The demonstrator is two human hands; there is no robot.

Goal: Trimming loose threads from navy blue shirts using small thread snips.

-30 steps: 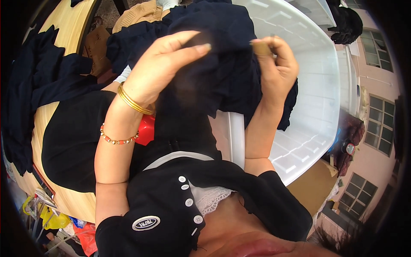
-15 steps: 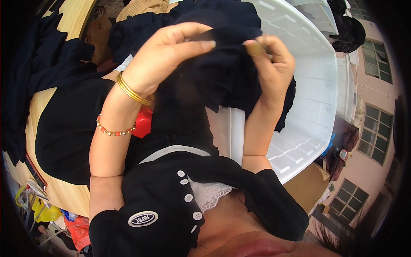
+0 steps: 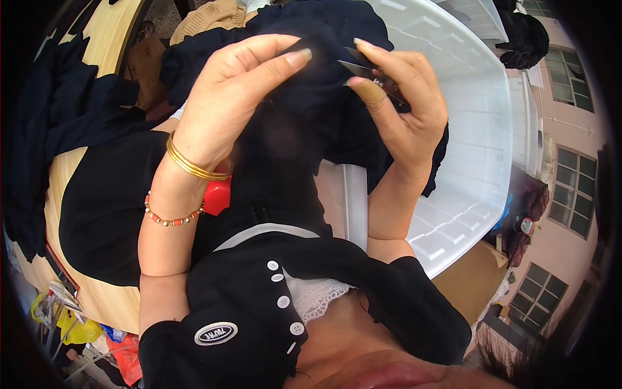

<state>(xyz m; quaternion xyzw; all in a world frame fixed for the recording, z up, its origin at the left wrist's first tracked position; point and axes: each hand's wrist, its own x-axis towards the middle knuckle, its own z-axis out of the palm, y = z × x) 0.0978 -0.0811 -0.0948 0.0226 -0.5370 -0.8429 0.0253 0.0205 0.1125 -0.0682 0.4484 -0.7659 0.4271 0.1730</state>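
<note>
My left hand [image 3: 240, 91], with gold bangles and a bead bracelet on the wrist, pinches a fold of a dark navy garment [image 3: 304, 129] held up close in front of me. My right hand [image 3: 405, 113] is just to the right of it and holds a small dark tool [image 3: 359, 67] between thumb and fingers, with the tip against the cloth. Tan tape is wrapped around one fingertip of that hand. The garment hangs down from both hands over my lap.
A large white plastic tub [image 3: 473, 149] stands on the right under the garment. More dark garments [image 3: 58, 117] lie piled on a wooden table [image 3: 91, 298] at the left. Something red [image 3: 217, 194] shows beside my left wrist. Yellow bags [image 3: 71, 324] lie on the floor at lower left.
Both hands have come nearer to the camera with the garment. The right hand's fingers have shifted on the small tool, which now shows between them.
</note>
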